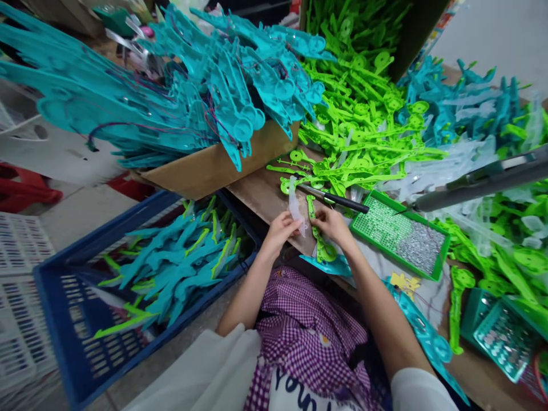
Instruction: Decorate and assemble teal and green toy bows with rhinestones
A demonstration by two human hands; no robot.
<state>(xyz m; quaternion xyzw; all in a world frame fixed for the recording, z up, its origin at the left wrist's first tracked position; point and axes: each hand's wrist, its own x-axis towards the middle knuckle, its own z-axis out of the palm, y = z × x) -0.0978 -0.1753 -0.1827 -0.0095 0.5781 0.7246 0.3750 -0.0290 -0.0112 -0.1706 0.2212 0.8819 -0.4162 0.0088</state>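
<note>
In my left hand point(281, 229) a clear plastic piece point(294, 200) stands nearly upright, its lower part pinched between thumb and fingers. My right hand point(333, 224) is closed on a long bright green plastic part point(319, 235) with a round end pointing towards me. The two pieces are apart, close together over the table edge. Below the green part lies a turquoise plastic shell point(327, 265). Just beyond my hands a black-handled screwdriver point(342, 201) rests among loose green parts. To the right is a green tray point(402, 234) of small silvery screws.
A cardboard box point(222, 162) heaped with wired turquoise shells point(240, 85) stands at the back left. Green parts point(363, 125) pile up behind. At left sits a blue crate point(68, 337) of turquoise-green pieces. A dark tool arm point(479, 185) juts in from the right, above clear parts.
</note>
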